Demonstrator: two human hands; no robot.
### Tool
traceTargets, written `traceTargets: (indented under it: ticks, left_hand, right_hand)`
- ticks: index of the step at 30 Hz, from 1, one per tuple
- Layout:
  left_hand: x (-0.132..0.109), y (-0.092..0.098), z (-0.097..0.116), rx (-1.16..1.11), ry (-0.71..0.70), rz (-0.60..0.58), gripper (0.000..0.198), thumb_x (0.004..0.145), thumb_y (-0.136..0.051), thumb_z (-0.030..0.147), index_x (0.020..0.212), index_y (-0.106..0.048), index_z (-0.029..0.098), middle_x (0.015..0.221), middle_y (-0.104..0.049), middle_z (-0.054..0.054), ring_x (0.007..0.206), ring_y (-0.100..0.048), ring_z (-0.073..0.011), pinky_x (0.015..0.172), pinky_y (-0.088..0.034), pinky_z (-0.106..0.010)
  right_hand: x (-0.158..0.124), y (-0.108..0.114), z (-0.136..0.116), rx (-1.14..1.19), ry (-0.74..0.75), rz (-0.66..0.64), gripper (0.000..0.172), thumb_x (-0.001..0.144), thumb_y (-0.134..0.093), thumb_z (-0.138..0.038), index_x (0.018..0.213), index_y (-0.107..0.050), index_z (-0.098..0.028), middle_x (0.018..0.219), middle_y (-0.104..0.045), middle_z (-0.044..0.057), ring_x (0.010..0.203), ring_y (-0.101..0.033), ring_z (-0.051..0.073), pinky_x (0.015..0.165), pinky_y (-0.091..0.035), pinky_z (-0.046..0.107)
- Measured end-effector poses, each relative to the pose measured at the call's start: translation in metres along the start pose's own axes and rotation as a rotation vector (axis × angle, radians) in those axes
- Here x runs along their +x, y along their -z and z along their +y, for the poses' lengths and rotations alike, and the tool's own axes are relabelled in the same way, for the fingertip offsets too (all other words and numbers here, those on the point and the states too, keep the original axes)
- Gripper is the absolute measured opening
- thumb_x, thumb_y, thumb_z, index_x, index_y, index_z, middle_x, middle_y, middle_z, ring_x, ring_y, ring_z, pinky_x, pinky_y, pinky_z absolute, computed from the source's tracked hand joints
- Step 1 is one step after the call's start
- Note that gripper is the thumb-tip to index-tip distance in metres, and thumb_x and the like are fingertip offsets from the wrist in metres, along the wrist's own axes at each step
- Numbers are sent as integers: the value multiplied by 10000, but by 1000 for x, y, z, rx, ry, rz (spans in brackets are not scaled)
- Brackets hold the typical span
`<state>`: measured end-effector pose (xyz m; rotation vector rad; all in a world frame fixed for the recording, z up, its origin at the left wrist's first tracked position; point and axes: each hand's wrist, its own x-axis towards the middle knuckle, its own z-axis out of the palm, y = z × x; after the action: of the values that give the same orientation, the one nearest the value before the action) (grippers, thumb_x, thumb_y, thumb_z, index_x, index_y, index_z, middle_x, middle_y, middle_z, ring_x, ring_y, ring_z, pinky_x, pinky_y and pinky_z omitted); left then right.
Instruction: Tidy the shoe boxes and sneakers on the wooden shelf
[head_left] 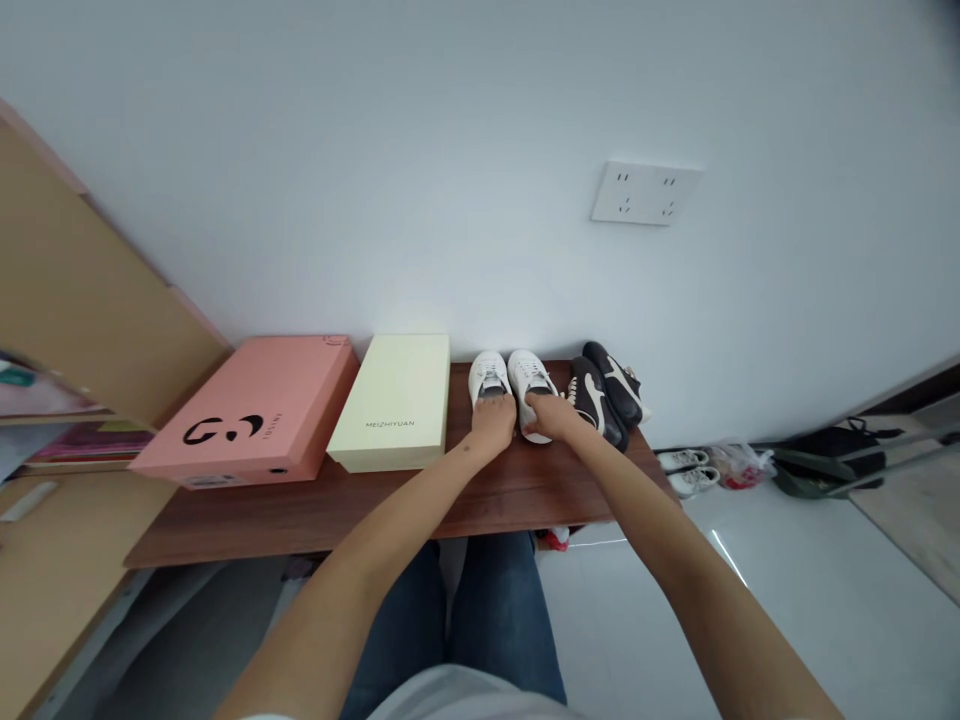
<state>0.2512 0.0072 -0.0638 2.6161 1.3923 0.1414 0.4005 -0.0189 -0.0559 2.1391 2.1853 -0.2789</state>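
Two white sneakers stand side by side on a dark wooden bench point(315, 515), toes toward the wall. My left hand point(493, 423) is closed over the heel of the left white sneaker point(487, 377). My right hand point(553, 416) grips the heel of the right white sneaker point(527, 377), fingers curled into its opening. Both arms reach forward over my knees. A pair of dark brown sneakers with white stripes point(606, 392) stands just right of my right hand.
A pale yellow shoebox point(396, 400) and a pink shoebox point(259, 410) lie left of the shoes. A wooden shelf unit point(67, 300) stands at far left. On the tiled floor at right are white shoes point(686, 470), a bag point(825, 455) and a wall socket point(643, 192) above.
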Motion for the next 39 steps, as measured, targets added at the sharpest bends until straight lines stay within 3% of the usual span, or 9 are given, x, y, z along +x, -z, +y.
traceTargets:
  ticks: [11,19,26,30,32,35,39]
  left_hand:
    - [-4,-6,-3,41,5,-18,400,764,-743,201,1101,-568,76,1050,-676,-241,1086,-635,-374,927,-407,-436]
    - [-10,-3,1,93,41,-12,361,809,-705,215,1117,-556,99,1081,-663,-194,1131,-604,-321,941,-405,-401]
    - [-21,10,7,138,-1,132,317,878,-605,269,1145,-538,112,1127,-619,-192,1154,-545,-326,948,-387,-430]
    - [-24,18,28,31,-83,223,371,883,-589,282,1216,-503,145,1142,-600,-156,1163,-522,-319,969,-384,-445]
    - [-23,15,44,-86,-167,242,429,876,-603,299,1263,-476,165,1178,-585,-143,1169,-518,-308,974,-393,-441]
    - [-18,-4,72,-365,-236,198,481,863,-624,324,1290,-463,173,1204,-582,-133,1150,-540,-275,975,-420,-409]
    - [-11,-42,102,-639,-136,49,522,823,-673,370,1263,-506,146,1199,-607,-145,1111,-583,-258,962,-447,-361]
  right_hand:
    - [4,-5,-7,-14,21,-41,482,730,-778,-403,1121,-579,-202,1137,-696,167,1054,-662,336,831,-478,376]
    - [3,0,-16,10,14,-34,485,738,-781,-367,1139,-582,-180,1167,-680,173,1066,-657,324,845,-477,364]
    - [-8,9,-14,94,56,53,351,870,-633,-350,1183,-586,-198,1186,-668,138,1101,-624,284,876,-456,358]
    - [-26,15,16,293,204,296,268,880,-594,-282,1128,-628,-184,1064,-692,100,993,-633,221,876,-459,328]
    - [-36,16,41,399,192,434,242,886,-575,-297,1089,-644,-186,1026,-698,86,938,-640,204,859,-473,323]
    - [-48,13,92,490,44,608,245,887,-558,-342,1057,-653,-194,1000,-705,78,911,-648,209,866,-487,345]
    - [-61,-5,165,457,-300,697,356,827,-620,-401,1079,-651,-151,1047,-696,140,997,-629,269,927,-472,418]
